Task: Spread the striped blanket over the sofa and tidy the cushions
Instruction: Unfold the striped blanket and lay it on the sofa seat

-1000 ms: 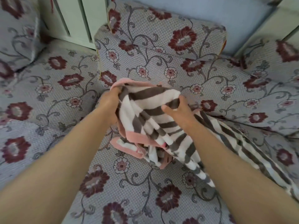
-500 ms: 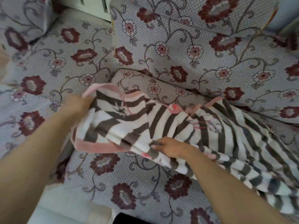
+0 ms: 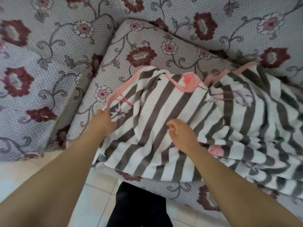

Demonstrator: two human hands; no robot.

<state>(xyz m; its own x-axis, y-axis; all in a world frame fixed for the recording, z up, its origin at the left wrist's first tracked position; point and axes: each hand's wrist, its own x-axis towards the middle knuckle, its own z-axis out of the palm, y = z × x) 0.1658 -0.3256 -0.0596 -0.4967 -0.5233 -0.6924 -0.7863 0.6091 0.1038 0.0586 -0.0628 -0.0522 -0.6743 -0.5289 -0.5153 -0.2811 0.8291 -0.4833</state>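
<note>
1 striped blanket [image 3: 188, 122], 2 hands, 1 sofa [image 3: 147, 46].
</note>
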